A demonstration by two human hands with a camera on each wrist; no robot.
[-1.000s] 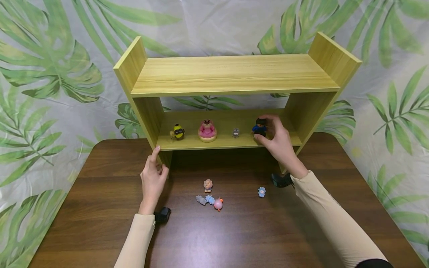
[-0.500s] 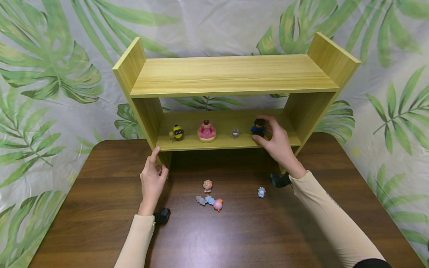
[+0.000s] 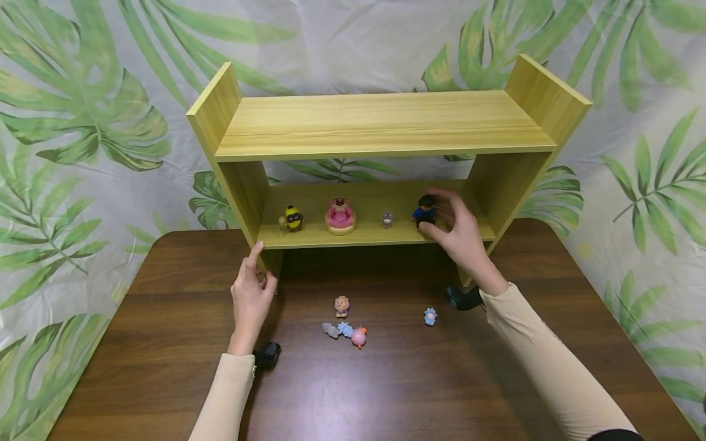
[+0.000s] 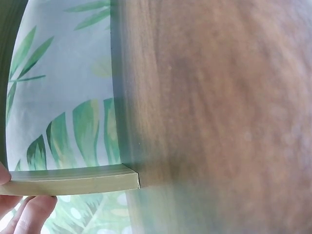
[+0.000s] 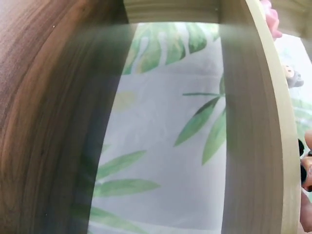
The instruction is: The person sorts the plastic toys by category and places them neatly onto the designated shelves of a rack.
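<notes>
Yellowish wood-grain boards make up a shelf unit (image 3: 386, 125) filling the upper middle of the head view, standing on a brown desk (image 3: 353, 392) before a leaf-patterned cloth (image 3: 353, 37). Right of centre, the right hand (image 3: 458, 229) holds a blue-clad figurine (image 3: 423, 211) with a dark cap; its grip is clamped on that figurine, thumb at the lower part, fingers by the cap. The figurine is upright at the right end of the middle board. At centre left, the left hand (image 3: 252, 297) pinches the front edge of the left side panel (image 3: 242, 190), its thumb and fingers on opposite faces, as the left wrist view shows.

Along the same board, from the left, stand a yellow goggled figurine (image 3: 293, 218), a seated pink bear figurine (image 3: 340, 215) and a small grey figurine (image 3: 387, 219), well apart. Lower centre, on the desk, a lion-like figurine (image 3: 342, 305) lies above a close row: a grey piece (image 3: 331, 330), a pale blue piece (image 3: 345, 329) and a round pink piece (image 3: 359, 336). Farther right lies a light blue figurine (image 3: 430, 316).
</notes>
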